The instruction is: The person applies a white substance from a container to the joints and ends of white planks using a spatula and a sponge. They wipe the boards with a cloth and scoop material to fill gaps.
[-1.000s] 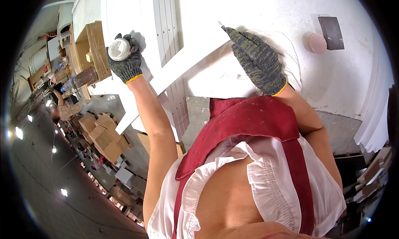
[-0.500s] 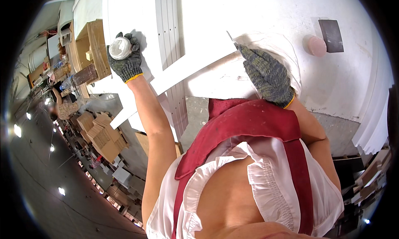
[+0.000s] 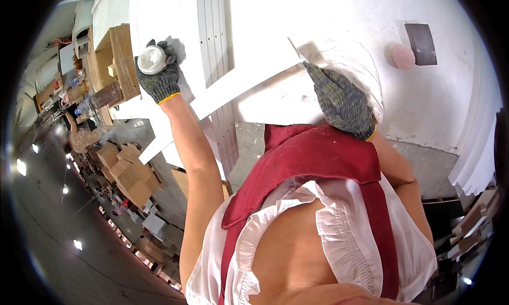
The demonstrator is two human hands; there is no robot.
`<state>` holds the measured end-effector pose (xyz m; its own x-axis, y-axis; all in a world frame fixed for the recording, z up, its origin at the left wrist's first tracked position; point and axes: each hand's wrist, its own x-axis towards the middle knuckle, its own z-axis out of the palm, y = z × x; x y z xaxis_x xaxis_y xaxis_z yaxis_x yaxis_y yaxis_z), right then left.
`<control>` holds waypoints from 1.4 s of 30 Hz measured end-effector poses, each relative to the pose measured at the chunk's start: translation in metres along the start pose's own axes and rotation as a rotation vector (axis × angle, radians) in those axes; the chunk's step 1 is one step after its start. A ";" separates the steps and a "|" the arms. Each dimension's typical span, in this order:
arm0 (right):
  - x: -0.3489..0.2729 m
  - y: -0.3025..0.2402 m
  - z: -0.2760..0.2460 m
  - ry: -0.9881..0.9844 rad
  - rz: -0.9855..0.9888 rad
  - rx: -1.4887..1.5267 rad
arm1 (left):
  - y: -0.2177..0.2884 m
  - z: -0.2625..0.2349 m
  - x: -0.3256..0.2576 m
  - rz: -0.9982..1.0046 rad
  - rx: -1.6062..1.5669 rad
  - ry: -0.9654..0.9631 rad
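My left hand (image 3: 159, 74), in a dark knitted work glove with a yellow cuff, is wrapped round a small round jar (image 3: 151, 60) with white paste in it. From the gloved fingers of my right hand (image 3: 341, 98) a thin, narrow blade (image 3: 293, 48) sticks out, seen nearly edge-on; its handle is hidden in the grip. Close to the blade lies the end of a long white strip (image 3: 246, 86), which slants across the other boards toward my left forearm. Crumpled white cloth (image 3: 374, 85) shows under and beside my right hand.
White drilled boards (image 3: 213, 29) run away from me on the white worktable (image 3: 318, 13). At right lie a pink round lid (image 3: 403, 57) and a dark flat sheet (image 3: 422, 44). A wooden box (image 3: 123, 61) stands left of the table; cardboard stacks (image 3: 130, 172) and a co-worker (image 3: 82, 138) are farther off.
Both hands keep their grips and barely move. The right hand and its blade have tilted slightly; the rest of the view has shifted a few pixels.
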<state>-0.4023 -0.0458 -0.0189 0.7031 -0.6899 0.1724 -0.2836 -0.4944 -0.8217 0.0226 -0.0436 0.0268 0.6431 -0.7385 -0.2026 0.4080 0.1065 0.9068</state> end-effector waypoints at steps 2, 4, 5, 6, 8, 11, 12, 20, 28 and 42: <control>-0.008 -0.006 -0.011 -0.066 -0.120 -0.325 | 0.001 0.003 -0.002 -0.003 -0.017 0.034; -0.010 -0.014 -0.013 -0.105 0.109 -0.084 | 0.000 0.006 -0.002 0.016 0.018 0.071; -0.008 -0.016 -0.011 -0.004 0.118 -0.001 | 0.000 0.006 -0.002 0.006 0.004 0.066; -0.002 -0.015 -0.015 0.093 -0.010 -0.108 | 0.000 0.005 -0.001 -0.004 -0.010 0.061; 0.008 -0.015 -0.025 0.151 -0.083 -0.248 | -0.001 0.004 0.000 -0.006 -0.003 0.066; 0.010 -0.017 -0.026 0.004 -0.038 -0.305 | -0.001 0.003 0.002 -0.005 0.010 0.074; 0.007 -0.016 -0.022 0.036 0.019 -0.247 | -0.001 0.001 0.003 -0.019 -0.018 0.062; 0.044 0.007 -0.041 0.242 0.020 0.001 | 0.001 0.003 0.001 -0.041 -0.080 0.047; 0.085 0.028 -0.045 0.242 -0.277 -0.370 | -0.001 -0.010 0.006 -0.054 -0.106 -0.056; 0.078 0.042 -0.057 0.087 -0.349 -0.442 | 0.000 -0.008 0.004 -0.079 -0.136 -0.047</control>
<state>-0.3963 -0.1503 -0.0092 0.7530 -0.4776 0.4527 -0.3031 -0.8623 -0.4056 0.0306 -0.0409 0.0233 0.5760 -0.7782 -0.2504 0.5420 0.1342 0.8296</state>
